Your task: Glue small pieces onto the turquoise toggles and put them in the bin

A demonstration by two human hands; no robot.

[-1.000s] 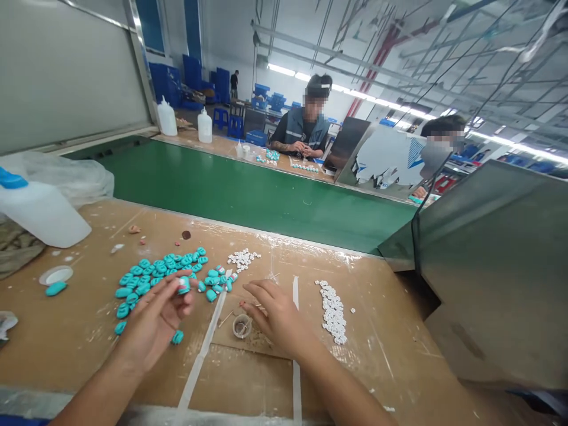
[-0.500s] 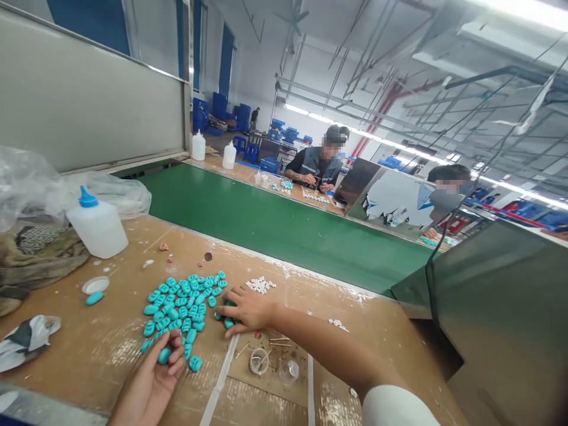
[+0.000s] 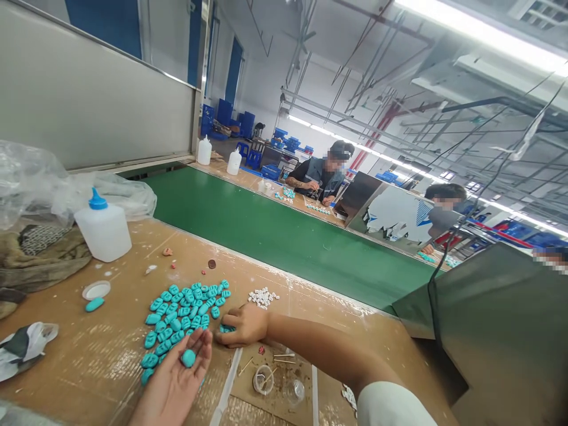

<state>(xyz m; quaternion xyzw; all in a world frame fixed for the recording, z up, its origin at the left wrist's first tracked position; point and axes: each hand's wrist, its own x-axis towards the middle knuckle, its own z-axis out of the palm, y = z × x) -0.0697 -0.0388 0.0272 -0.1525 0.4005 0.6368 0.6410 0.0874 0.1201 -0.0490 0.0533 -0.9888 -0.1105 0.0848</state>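
Left hand (image 3: 177, 378), palm up, its fingers apart and loosely curled: one teal piece (image 3: 188, 358) rests in it, not pinched, beside the main cluster of teal pieces (image 3: 176, 325) on the brown bench (image 3: 110, 319). Because nothing appears to clamp this rounded piece, a tilt of the palm could roll it off among the others. Right hand (image 3: 244, 326), palm down, its fingers bent over a small group of teal pieces (image 3: 227, 328); whether they are clamped on any one piece is hidden. A hurried sweep here could push that group into the neighbouring cluster, or into the white pieces (image 3: 263, 298) just beyond the hand. The right forearm extends beside the clear cup (image 3: 256, 384) and the wooden sticks (image 3: 284, 357); dropping or dragging it could tip the cup, while the pale sleeve (image 3: 390, 408) could scatter the white parts (image 3: 348, 397) next to it.
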